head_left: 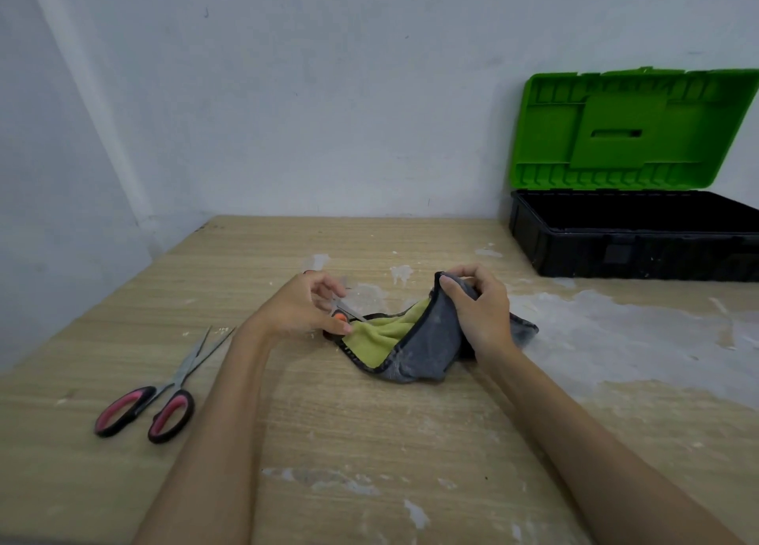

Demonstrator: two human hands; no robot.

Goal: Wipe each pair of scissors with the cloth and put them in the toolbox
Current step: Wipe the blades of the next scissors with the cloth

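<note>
two pairs of scissors are in view: the left hand (302, 310) grips one small pair with orange handles (344, 313) at the left edge of the one cloth (415, 345), and one pair with pink and black handles (158, 396) lies apart on the wooden counter (328, 421), blades slightly open. the right hand (480, 310) pinches the raised grey and yellow-green cloth. one toolbox (632, 236), black with its green lid up, stands at the far right.
</note>
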